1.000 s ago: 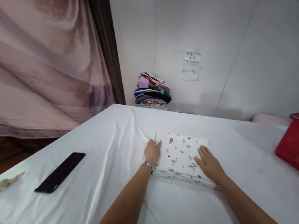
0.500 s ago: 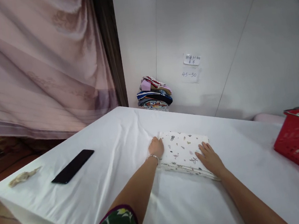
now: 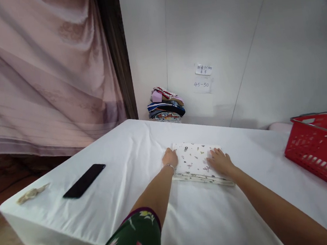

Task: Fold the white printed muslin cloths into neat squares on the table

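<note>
A white cloth (image 3: 195,159) with small printed motifs lies folded into a thick rectangle on the white-covered table (image 3: 121,170). At its left edge is my left hand (image 3: 170,158), fingers curled around the side of the fold and a bracelet at the wrist. My right hand (image 3: 221,162) rests flat on the right part of the cloth, its fingers spread. Several layers show along the near edge of the fold.
On the left side of the table lie a black phone (image 3: 84,181) and a crumpled beige scrap (image 3: 32,193). A red basket (image 3: 323,151) stands at the right. Behind the table rises a stack of folded fabrics (image 3: 166,105) against the wall; a pink curtain (image 3: 42,73) hangs at left.
The view has shifted a little to the right, bringing more of the red basket in. My right hand has slid slightly inward over the cloth; my left hand stays at its left edge.
</note>
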Demonstrator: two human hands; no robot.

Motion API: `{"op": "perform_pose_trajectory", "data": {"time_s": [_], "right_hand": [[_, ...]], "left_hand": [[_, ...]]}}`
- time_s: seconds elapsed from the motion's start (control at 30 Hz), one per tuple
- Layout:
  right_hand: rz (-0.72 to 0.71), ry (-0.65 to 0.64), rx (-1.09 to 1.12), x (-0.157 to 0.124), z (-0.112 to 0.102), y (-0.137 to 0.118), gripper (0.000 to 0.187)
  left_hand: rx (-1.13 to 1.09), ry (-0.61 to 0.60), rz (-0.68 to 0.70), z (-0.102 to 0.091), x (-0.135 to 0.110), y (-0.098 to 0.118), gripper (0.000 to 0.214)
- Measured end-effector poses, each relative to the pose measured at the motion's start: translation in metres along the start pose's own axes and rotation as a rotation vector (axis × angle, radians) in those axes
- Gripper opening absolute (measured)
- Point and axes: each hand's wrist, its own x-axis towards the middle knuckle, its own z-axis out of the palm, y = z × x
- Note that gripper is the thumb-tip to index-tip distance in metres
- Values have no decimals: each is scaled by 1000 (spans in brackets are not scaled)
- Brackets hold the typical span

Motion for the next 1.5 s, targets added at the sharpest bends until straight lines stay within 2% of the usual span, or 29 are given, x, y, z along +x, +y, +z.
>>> {"op": "perform_pose_trajectory", "data": {"time_s": [0.1,0.17,0.43,0.53,0.67,0.83,1.0,1.2,1.3,1.4,1.5], "right_hand": [[2,62,22,16,-7,-14,59],[17,87,22,25,-4,-17,59],[66,41,-17,33,24,0,60],[84,33,-17,34,26,0,62],[88,37,-37,35,27,0,62],[90,38,-55,34,25,-1,60],[91,51,-48,31,24,-3,60],[101,28,-38,33,19,-3,59],[136,-43,-16,33,8,-9,58],[148,-80,14,23,0,-26,58],[-33,-98,67,0,5,-48,60]], "left_hand": [[5,4,10,1,1,-1,28],[8,7,15,1,3,-2,28],[-7,-8,46,3,4,-7,33],[-24,-43,53,0,9,-7,42],[-42,-111,52,-3,29,-1,59],[-30,-112,67,-1,43,2,48],[-10,-46,100,3,36,-5,44],[-3,-37,110,3,34,-5,41],[-11,-49,116,2,36,-5,42],[-29,-79,136,-1,38,-8,44],[-53,-125,174,-5,39,-12,46]]}}
